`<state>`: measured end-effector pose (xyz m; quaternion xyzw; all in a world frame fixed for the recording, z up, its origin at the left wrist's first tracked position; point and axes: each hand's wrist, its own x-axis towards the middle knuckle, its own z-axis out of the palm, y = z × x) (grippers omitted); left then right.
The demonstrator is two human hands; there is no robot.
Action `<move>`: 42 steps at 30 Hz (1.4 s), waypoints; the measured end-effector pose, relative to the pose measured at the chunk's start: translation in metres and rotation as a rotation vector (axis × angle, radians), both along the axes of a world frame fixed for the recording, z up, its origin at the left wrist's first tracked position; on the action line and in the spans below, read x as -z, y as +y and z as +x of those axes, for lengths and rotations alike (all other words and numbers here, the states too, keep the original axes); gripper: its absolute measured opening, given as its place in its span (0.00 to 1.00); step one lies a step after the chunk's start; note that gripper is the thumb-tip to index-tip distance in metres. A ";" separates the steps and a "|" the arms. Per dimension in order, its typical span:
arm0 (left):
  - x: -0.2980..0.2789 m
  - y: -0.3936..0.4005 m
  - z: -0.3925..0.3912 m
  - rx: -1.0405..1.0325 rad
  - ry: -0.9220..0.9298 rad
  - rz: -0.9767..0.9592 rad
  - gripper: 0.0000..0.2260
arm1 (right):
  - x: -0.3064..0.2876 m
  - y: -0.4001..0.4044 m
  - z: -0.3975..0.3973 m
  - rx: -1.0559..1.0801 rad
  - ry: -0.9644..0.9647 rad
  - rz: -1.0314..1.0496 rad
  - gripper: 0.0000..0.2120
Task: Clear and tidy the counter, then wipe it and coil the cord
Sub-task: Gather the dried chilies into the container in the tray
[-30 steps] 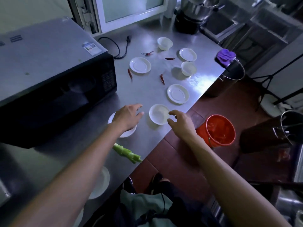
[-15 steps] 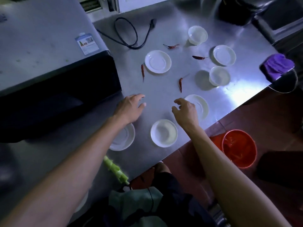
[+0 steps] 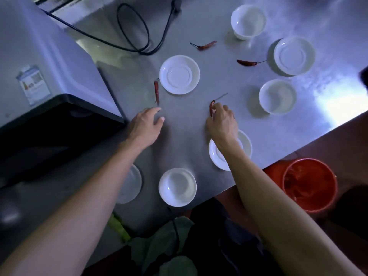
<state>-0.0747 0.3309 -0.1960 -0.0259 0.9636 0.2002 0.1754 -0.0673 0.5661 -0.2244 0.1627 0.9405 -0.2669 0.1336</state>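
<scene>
An orange bucket is seen on the floor beside the counter. A microwave is placed at the left, labelled with a sticker.

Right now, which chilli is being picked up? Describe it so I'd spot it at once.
Start from the steel counter and find its middle, between the white dishes. The right hand reaches there, fingertips pinching a dried red chilli. The other three chillies lie untouched; this one alone is at fingertips.

Head view, steeply down, near counter
</scene>
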 end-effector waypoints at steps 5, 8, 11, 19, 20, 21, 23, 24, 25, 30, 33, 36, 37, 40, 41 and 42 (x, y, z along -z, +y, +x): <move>0.010 0.004 -0.018 -0.120 0.050 -0.001 0.15 | 0.009 0.003 -0.020 -0.059 0.010 0.026 0.07; 0.013 0.008 -0.031 -0.231 0.116 0.013 0.10 | 0.011 0.004 -0.027 -0.165 0.028 0.043 0.09; 0.016 0.010 -0.047 -0.327 0.145 0.019 0.07 | 0.011 0.004 -0.027 -0.222 0.053 0.006 0.09; 0.027 0.009 -0.088 -0.425 0.198 -0.021 0.05 | 0.010 0.000 -0.015 -0.273 0.151 -0.142 0.05; 0.030 0.009 -0.093 -0.413 0.181 -0.012 0.06 | 0.011 0.000 -0.013 -0.273 0.160 -0.161 0.04; 0.033 0.010 -0.096 -0.407 0.167 -0.005 0.07 | 0.011 0.000 -0.012 -0.270 0.165 -0.180 0.04; 0.038 0.013 -0.102 -0.422 0.150 0.005 0.07 | 0.012 0.000 -0.011 -0.265 0.166 -0.205 0.04; 0.040 0.016 -0.105 -0.439 0.141 0.012 0.06 | 0.012 0.000 -0.012 -0.261 0.164 -0.208 0.05; 0.041 0.018 -0.106 -0.455 0.133 0.018 0.06 | 0.012 0.000 -0.012 -0.257 0.163 -0.211 0.05; 0.047 0.021 -0.107 -0.453 0.122 -0.045 0.04 | 0.013 0.001 -0.012 -0.244 0.171 -0.243 0.05; 0.048 0.016 -0.099 -0.454 0.093 -0.096 0.02 | 0.014 0.001 -0.014 -0.238 0.179 -0.247 0.05; 0.047 0.009 -0.084 -0.488 0.043 -0.130 0.07 | 0.014 -0.002 -0.014 -0.241 0.174 -0.261 0.06; 0.046 0.007 -0.078 -0.497 0.031 -0.140 0.11 | 0.014 -0.004 -0.014 -0.241 0.175 -0.270 0.07; 0.044 0.000 -0.058 -0.520 0.019 -0.127 0.12 | 0.015 -0.013 -0.013 -0.246 0.201 -0.284 0.05; 0.043 -0.002 -0.050 -0.533 0.019 -0.105 0.11 | 0.015 -0.017 -0.012 -0.256 0.207 -0.283 0.05; 0.043 -0.003 -0.042 -0.550 0.022 -0.075 0.11 | 0.015 -0.022 -0.011 -0.271 0.209 -0.282 0.04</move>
